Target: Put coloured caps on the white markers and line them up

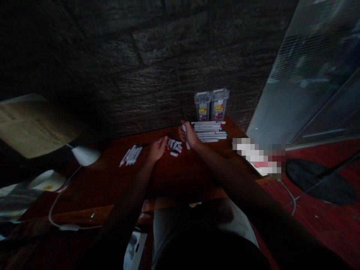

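Note:
My right hand [191, 135] is closed around a white marker [184, 128], which shows above and below the fingers. Just left of it, a small pile of short white marker caps [174, 145] with coloured ends lies on the wooden table [180, 176]. My left hand [157, 150] is at the left edge of that pile, its fingers drawn together; what they hold, if anything, is too small and dark to make out. Several white markers [210, 132] with coloured ends lie in a row to the right. A bunch of white markers [131, 155] lies further left.
Two clear lidded plastic boxes [211, 105] stand against the dark brick wall [168, 67]. At left are a white lamp [86, 155], a white cup [47, 180] and a brown paper bag [36, 125]. A blurred-out object [258, 157] sits at the table's right end.

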{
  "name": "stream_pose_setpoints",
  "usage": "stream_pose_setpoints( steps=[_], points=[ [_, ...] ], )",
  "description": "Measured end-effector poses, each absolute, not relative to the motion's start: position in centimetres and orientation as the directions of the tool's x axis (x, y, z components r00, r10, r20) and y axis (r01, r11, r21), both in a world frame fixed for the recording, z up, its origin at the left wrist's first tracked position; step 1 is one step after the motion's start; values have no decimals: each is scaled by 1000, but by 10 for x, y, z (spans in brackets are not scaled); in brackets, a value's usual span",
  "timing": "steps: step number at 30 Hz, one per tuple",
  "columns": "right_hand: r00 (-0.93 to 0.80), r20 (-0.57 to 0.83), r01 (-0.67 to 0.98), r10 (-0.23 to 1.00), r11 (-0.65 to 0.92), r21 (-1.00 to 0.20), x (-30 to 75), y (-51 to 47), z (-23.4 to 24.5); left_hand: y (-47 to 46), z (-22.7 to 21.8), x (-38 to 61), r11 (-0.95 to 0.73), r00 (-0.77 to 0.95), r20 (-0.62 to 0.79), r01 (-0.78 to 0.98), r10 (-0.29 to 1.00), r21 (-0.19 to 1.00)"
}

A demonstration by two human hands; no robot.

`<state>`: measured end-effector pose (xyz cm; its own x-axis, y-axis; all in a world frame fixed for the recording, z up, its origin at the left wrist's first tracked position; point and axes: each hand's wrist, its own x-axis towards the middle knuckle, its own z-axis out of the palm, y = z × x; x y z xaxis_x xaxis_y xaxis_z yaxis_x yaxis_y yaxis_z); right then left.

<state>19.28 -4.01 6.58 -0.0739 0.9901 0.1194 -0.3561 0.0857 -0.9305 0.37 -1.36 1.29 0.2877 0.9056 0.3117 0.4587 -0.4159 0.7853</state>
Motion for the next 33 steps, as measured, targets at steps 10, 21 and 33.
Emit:
stream_pose_setpoints(
  steps=[10, 21, 33],
  points=[
    [-105, 133, -340, 986, 90, -936, 193, -39, 68, -14, 13, 3, -427, 288, 324, 459, 901, 779],
    [-108, 148, -343, 983, 103, -934, 193, -40, 68, -13, 12, 3, -434, 286, 334, 457, 898, 776],
    [-93, 177, -316, 980, 139, -939, 196, -37, 59, -10, 10, 2, -421, 288, 318, 452, 903, 786]
  ],
)
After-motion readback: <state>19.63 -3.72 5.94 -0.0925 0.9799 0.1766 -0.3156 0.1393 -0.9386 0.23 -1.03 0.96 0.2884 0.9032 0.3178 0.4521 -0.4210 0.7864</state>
